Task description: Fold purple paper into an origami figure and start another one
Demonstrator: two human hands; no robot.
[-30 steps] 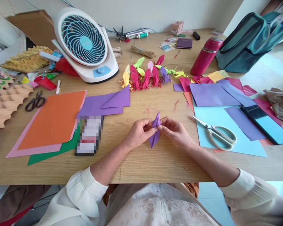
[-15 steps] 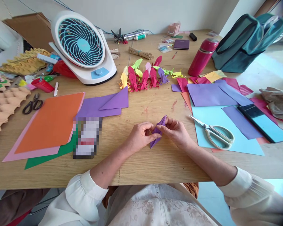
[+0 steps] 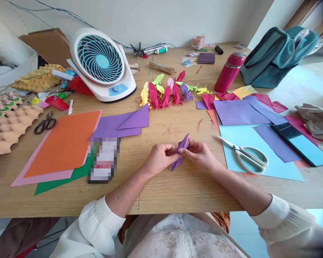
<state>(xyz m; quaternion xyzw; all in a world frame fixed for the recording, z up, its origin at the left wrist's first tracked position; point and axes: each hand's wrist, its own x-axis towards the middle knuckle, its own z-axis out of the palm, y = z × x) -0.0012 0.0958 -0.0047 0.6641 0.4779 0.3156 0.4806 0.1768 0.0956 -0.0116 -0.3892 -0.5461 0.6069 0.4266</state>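
Between my two hands is a narrow folded piece of purple paper, creased into a long diamond with pointed ends. My left hand pinches its left side with thumb and fingers. From the other side my right hand grips it, thumb pressed on the front face. The thumbs nearly meet at the middle, and the fingertips behind the paper are hidden. Beyond the hands stands a cluster of folded paper figures in red, yellow, green, pink and purple. White-handled scissors lie to the right on a light blue sheet.
A fan stands at the back left, near an orange sheet and purple sheets. A phone lies left of my hands, another phone far right. A red flask and a teal bag stand back right.
The view has shifted slightly, so the table things sit a little lower. Both hands keep hold of the purple paper; the right fingers have slid down a little from its upper tip.
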